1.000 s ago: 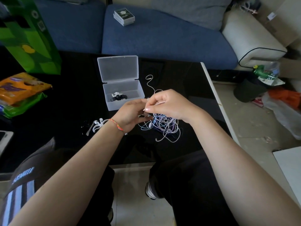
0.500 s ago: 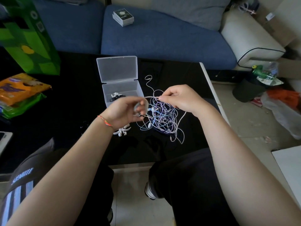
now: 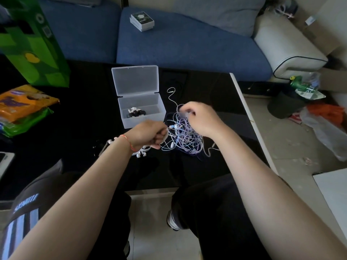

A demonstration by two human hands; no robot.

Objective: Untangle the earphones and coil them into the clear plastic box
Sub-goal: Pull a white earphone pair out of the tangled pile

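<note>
A tangle of white, pale blue and purple earphone wires (image 3: 183, 138) lies on the black table (image 3: 78, 117), right of centre. My left hand (image 3: 150, 135) is curled round a white coil of wire at the tangle's left edge. My right hand (image 3: 201, 119) pinches strands at the tangle's top right, slightly lifted. One loose white wire end (image 3: 171, 93) trails up toward the far side. The clear plastic box (image 3: 141, 107) stands open just left of the tangle, lid tipped back, with a black and white coiled earphone (image 3: 136, 113) inside.
White earphone pieces (image 3: 139, 152) lie below my left wrist. A green bag (image 3: 32, 44) and orange snack packets (image 3: 22, 102) sit at the table's left. A blue sofa (image 3: 187, 47) with a small box (image 3: 142, 21) is behind. The table's right edge (image 3: 249, 119) borders a cluttered floor.
My left hand moved down and right, closing round a white coil of wire. My right hand shifted up and right, pulling strands away from the left hand and spreading the tangle.
</note>
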